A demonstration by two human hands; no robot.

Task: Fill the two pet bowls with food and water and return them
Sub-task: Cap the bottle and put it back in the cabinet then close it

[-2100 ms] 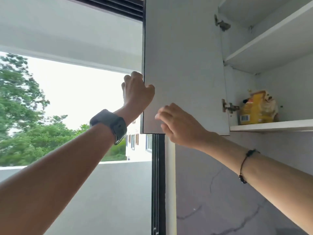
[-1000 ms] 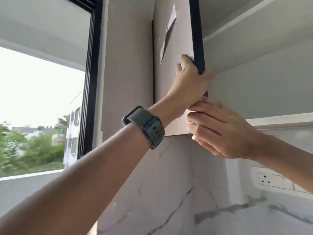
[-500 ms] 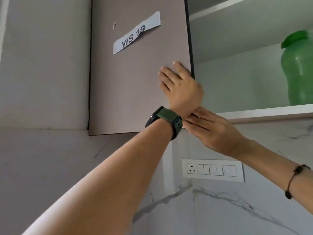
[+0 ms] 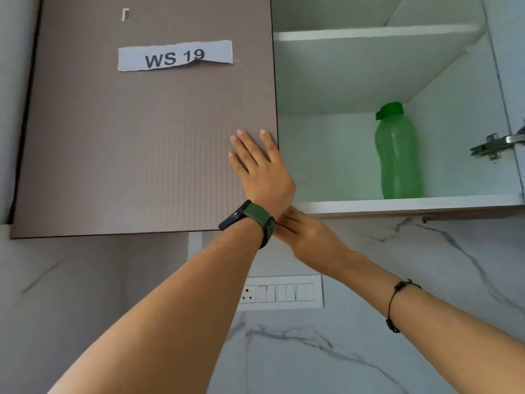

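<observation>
Two hands at the upper cabinet, one door shut, one side open

Nearest, the left hand (image 4: 262, 172) lies flat, fingers spread straight, on the brown cabinet door (image 4: 142, 137) labelled "WS 19"; at its 5 o'clock the right hand (image 4: 308, 240) reaches under the door's lower corner, its grip hidden, so I cannot tell. Farther in, at 2 o'clock, a green bottle (image 4: 399, 155) stands upright on the open shelf (image 4: 397, 201).

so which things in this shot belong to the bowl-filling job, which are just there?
Job: green bottle upright on open shelf, likely the water; left hand flat on closed cabinet door; right hand below it.
Just there: WS 19 label, switch panel, hinge.
</observation>
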